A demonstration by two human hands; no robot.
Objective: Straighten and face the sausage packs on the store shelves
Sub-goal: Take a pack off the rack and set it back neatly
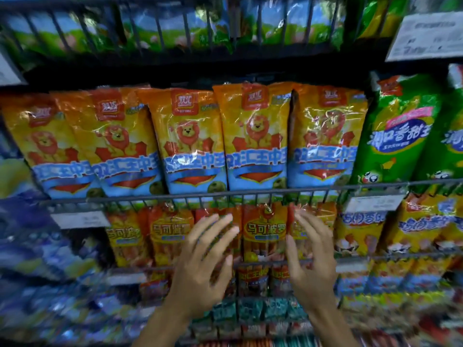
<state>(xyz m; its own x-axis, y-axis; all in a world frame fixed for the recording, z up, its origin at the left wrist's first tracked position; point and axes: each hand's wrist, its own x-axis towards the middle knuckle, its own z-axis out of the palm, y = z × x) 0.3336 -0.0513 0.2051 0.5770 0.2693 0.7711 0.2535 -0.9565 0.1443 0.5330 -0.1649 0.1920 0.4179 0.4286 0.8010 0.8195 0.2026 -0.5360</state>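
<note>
Flanking glossy red-and-yellow plastic sausage pack [265, 236], left hand [203, 261] and right hand [310, 256] spread, empty; probably light, slippery, best pinched at edges.

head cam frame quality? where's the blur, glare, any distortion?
Head view: centre fairly sharp, so the lion packs read clearly. The edges smear, worst at lower left, and the top shelf is soft. Glare streaks the plastic, strongest on the rightmost lion pack. Wide-angle bowing bends the wire rail. Left hand and right hand are slightly blurred, both open.
</note>
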